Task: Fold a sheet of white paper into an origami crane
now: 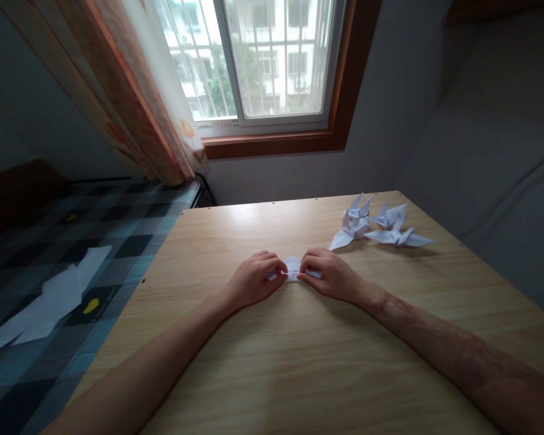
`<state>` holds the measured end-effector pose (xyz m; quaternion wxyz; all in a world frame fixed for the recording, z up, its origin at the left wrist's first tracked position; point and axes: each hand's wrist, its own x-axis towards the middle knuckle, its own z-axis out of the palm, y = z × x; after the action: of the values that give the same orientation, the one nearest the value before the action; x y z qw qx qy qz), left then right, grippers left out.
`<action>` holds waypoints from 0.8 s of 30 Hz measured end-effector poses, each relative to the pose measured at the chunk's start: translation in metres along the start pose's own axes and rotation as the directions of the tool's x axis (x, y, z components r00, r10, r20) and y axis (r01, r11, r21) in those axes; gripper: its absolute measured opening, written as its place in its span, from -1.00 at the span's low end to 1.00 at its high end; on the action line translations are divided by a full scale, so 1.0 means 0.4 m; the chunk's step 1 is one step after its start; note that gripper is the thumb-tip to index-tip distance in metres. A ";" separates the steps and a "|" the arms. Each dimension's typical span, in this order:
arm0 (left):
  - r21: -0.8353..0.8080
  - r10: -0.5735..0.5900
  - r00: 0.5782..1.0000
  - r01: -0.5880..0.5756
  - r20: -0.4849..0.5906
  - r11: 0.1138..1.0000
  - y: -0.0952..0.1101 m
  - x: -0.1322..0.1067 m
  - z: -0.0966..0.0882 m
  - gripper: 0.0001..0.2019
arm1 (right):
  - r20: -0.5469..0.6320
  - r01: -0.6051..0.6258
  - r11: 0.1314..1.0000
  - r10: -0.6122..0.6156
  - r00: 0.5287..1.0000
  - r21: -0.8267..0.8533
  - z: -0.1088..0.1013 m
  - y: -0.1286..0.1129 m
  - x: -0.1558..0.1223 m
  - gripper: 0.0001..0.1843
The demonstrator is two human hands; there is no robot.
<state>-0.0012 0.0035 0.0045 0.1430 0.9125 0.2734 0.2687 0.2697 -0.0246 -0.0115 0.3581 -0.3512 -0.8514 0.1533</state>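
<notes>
Between my two hands lies a small piece of folded white paper [293, 266] on the wooden table. My left hand [259, 276] pinches its left end, fingers curled and thumb pressed against the edge. On the opposite end, my right hand [326, 272] grips the paper in a like pinch. The middle of the paper shows in the gap between the fingertips, with a raised peak toward the far side. Its two ends are partly covered by my fingers, so the exact folds there are hidden.
Several folded paper cranes [399, 237] stand at the table's far right. The wooden table [272, 374] has its left edge beside a checked bed [131, 241], where loose white paper sheets [49, 302] lie. Beyond the table are a window [281, 60] and a curtain [118, 90].
</notes>
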 end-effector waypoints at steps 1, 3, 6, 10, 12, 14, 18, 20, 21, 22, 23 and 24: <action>0.003 0.003 1.000 -0.003 0.001 1.000 0.001 -0.002 0.000 -0.92 | -0.002 -0.008 1.000 0.008 1.000 0.010 -0.001 -0.001 0.001 -0.90; 0.019 0.037 0.999 -0.037 0.009 0.999 0.006 -0.004 -0.002 -0.87 | 0.003 -0.024 0.999 0.024 1.000 0.038 -0.002 -0.003 0.002 -0.90; 0.039 0.129 0.991 -0.130 0.021 0.991 0.013 -0.007 -0.006 -0.77 | 0.026 -0.030 0.997 0.028 0.999 0.076 -0.004 -0.004 0.003 -0.90; 0.055 0.169 0.985 -0.171 0.031 0.984 0.022 -0.006 -0.007 -0.80 | 0.026 0.011 1.000 -0.012 1.000 0.025 -0.005 0.000 0.001 -0.89; 0.066 0.164 0.986 -0.166 0.034 0.984 0.024 -0.004 -0.007 -0.88 | 0.015 0.031 1.000 -0.031 0.999 0.002 -0.005 0.000 -0.002 -0.89; 0.068 0.153 0.987 -0.156 0.049 0.985 0.024 0.000 -0.007 -0.88 | 0.007 0.022 1.000 -0.022 1.000 -0.012 -0.006 -0.001 -0.004 -0.90; 0.028 0.101 0.992 -0.103 0.072 0.994 0.020 0.006 -0.006 -0.80 | -0.008 -0.018 0.998 0.018 1.000 -0.052 -0.006 -0.003 -0.006 -0.73; 0.004 0.079 0.994 -0.080 0.075 0.997 0.016 0.006 -0.003 -0.79 | -0.008 -0.013 0.998 0.013 1.000 -0.057 -0.005 -0.002 -0.005 -0.67; -0.007 0.072 0.995 -0.072 0.071 0.997 0.014 0.006 0.000 -0.79 | -0.003 -0.006 0.998 0.006 1.000 -0.060 -0.005 -0.001 -0.004 -0.68; -0.017 0.065 0.996 -0.064 0.064 0.998 0.012 0.006 0.002 -0.80 | 0.002 0.001 0.998 -0.001 1.000 -0.065 -0.004 0.000 -0.003 -0.70; -0.027 0.059 0.997 -0.057 0.054 0.998 0.010 0.005 0.005 -0.82 | 0.007 0.008 0.997 -0.008 1.000 -0.074 -0.002 0.002 -0.003 -0.72; -0.036 0.052 0.998 -0.051 0.046 0.998 0.009 0.004 0.007 -0.83 | 0.010 0.016 0.996 -0.015 1.000 -0.086 -0.001 0.004 -0.003 -0.74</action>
<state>0.0031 0.0012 0.0041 0.1585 0.9227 0.2415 0.2553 0.2713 -0.0244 -0.0126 0.3399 -0.3590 -0.8615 0.1156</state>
